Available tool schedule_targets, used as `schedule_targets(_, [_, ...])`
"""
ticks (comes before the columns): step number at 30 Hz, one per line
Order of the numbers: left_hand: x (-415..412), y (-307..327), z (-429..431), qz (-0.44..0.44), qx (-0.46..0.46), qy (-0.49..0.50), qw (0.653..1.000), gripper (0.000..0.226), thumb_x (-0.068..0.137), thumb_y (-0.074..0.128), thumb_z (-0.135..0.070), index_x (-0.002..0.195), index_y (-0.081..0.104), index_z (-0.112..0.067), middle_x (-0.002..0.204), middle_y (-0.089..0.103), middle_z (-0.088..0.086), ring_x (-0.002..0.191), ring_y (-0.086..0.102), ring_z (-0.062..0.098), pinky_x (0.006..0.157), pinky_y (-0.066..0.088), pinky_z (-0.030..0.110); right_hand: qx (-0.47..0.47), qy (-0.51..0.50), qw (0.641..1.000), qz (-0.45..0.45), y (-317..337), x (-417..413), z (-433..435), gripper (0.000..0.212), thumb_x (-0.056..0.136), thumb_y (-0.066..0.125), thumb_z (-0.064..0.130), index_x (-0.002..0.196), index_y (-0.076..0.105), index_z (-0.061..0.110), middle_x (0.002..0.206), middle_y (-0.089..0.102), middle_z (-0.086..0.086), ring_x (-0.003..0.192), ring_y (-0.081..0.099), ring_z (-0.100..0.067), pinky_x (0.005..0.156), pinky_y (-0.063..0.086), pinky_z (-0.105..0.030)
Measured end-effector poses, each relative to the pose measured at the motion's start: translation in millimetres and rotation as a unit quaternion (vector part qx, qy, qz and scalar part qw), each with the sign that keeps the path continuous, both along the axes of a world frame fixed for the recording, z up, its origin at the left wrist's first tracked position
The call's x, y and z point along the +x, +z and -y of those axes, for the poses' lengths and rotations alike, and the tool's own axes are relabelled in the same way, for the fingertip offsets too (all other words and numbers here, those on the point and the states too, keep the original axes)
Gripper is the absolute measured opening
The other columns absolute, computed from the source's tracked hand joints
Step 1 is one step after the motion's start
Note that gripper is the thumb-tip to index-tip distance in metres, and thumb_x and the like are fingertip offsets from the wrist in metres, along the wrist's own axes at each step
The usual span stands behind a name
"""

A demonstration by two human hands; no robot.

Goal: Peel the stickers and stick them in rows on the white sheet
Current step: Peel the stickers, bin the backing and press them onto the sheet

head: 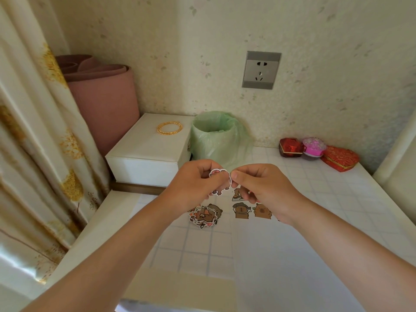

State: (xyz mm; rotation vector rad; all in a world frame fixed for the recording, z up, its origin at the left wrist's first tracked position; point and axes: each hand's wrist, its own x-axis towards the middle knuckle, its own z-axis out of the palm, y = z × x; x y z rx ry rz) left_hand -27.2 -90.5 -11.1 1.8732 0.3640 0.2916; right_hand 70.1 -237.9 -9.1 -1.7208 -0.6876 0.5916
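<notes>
My left grip and right grip both pinch one sticker between them. If I pull too fast, it may tear or fold onto itself.

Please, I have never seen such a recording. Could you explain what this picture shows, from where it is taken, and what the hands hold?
There is no machine here: a person works with two bare hands. The single picture comes from a camera worn on the head, looking forward and down, so both arms reach in from below. The left hand holds a cartoon sticker, and the right hand pinches its edge, apparently to peel it. On the table below lie a pile of stickers and a white sheet with a few brown animal stickers on it. Behind stand a bin lined with a green bag and a white box.
</notes>
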Motion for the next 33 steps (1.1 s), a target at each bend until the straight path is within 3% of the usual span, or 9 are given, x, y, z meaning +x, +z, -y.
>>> schedule_targets(8, [0,-3,2,0.005,0.004,-0.004,1.000,0.013,0.090,0.065,-0.017,0.082,0.070,-0.008,0.066,0.067,-0.001,0.058,0.053,0.008,0.055,0.044,0.021,-0.025,-0.015,0.995,0.094,-1,-1,0,0.021,0.093,0.062,0.010,0.075,0.072,0.010,0.048,0.055,0.011,0.044,0.044,-0.001,0.047,0.039,-0.010])
schedule_targets(12, [1,-2,3,0.009,0.000,-0.007,1.000,0.013,0.090,0.066,-0.016,0.081,0.071,-0.008,0.064,0.066,-0.002,0.055,0.051,0.007,0.052,0.043,0.017,-0.021,-0.009,0.989,0.145,-5,-1,-1,0.022,0.091,0.062,0.013,0.073,0.074,0.014,0.063,0.055,-0.017,0.055,0.044,-0.010,0.057,0.044,-0.029])
schedule_targets(17, [1,0,3,0.017,-0.017,-0.004,1.000,0.015,0.091,0.066,-0.019,0.084,0.072,-0.007,0.065,0.066,0.000,0.056,0.051,0.010,0.053,0.044,0.021,-0.006,-0.030,0.996,0.083,0,0,2,0.021,0.091,0.063,0.012,0.073,0.072,0.008,0.050,0.048,-0.003,0.048,0.040,-0.013,0.046,0.036,-0.016])
schedule_targets(21, [1,-1,3,0.019,-0.027,0.001,0.999,0.013,0.093,0.065,-0.023,0.083,0.070,-0.016,0.073,0.070,0.004,0.062,0.056,0.010,0.056,0.046,0.023,-0.008,-0.022,0.998,0.050,2,-1,2,0.025,0.094,0.060,0.017,0.072,0.071,0.012,0.050,0.051,-0.005,0.045,0.040,-0.013,0.046,0.034,-0.019])
schedule_targets(25, [1,0,2,0.024,-0.029,0.005,0.999,0.014,0.092,0.066,-0.024,0.080,0.069,-0.017,0.068,0.068,-0.003,0.065,0.056,0.011,0.059,0.046,0.027,0.020,-0.013,1.000,-0.003,6,-3,3,0.023,0.097,0.060,0.012,0.077,0.070,0.010,0.048,0.058,0.009,0.041,0.043,-0.009,0.043,0.035,-0.017])
schedule_targets(33, [0,0,3,0.027,-0.017,-0.001,0.999,0.014,0.091,0.067,-0.019,0.081,0.070,-0.010,0.063,0.065,-0.003,0.058,0.052,0.010,0.052,0.042,0.021,-0.024,-0.030,0.998,0.046,5,-5,2,0.024,0.094,0.060,0.014,0.072,0.071,0.011,0.046,0.053,0.005,0.041,0.043,-0.008,0.045,0.035,-0.017])
